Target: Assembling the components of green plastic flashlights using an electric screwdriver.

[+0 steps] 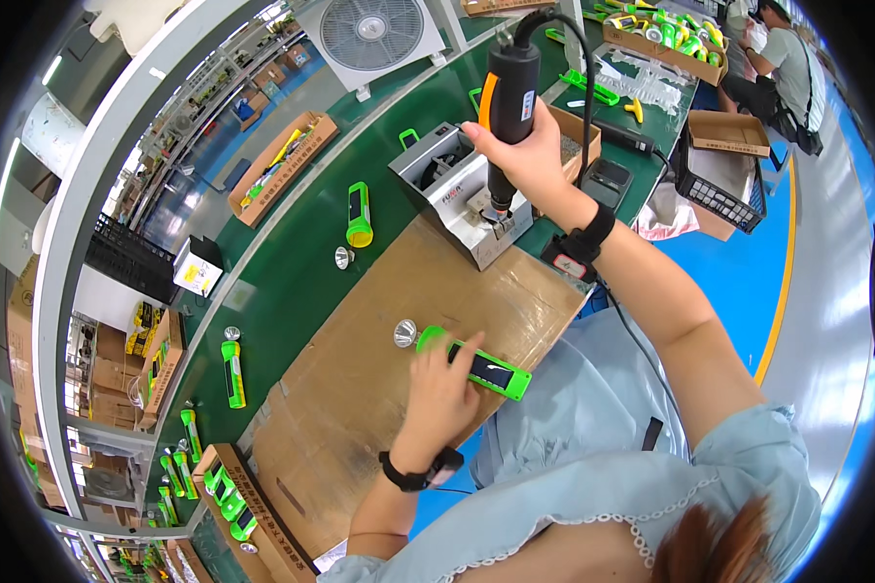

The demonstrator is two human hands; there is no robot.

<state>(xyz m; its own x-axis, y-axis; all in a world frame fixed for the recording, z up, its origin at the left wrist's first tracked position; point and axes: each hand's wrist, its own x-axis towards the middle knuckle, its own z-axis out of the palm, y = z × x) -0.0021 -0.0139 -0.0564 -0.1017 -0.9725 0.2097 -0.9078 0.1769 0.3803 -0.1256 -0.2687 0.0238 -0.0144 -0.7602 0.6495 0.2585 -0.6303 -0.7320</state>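
Note:
My right hand (535,160) is wrapped round a black electric screwdriver (512,92) with an orange strip. The tool stands upright, its tip at the front of a grey screw feeder box (465,199). Over the cardboard sheet (360,330), my left hand (440,389) has its slightly blurred fingers closed on a green flashlight (496,372) with a dark panel. A loose silver reflector head (405,333) is beside the flashlight's front end. Farther back, another green flashlight (359,216) lies near a second reflector head (343,257).
Several green flashlights (233,374) line the green bench at left, by a cardboard box (226,466) of green parts. A fan (371,34) stands at the back. At right are a full parts box (661,49), a black crate (719,185) and a seated person (778,73).

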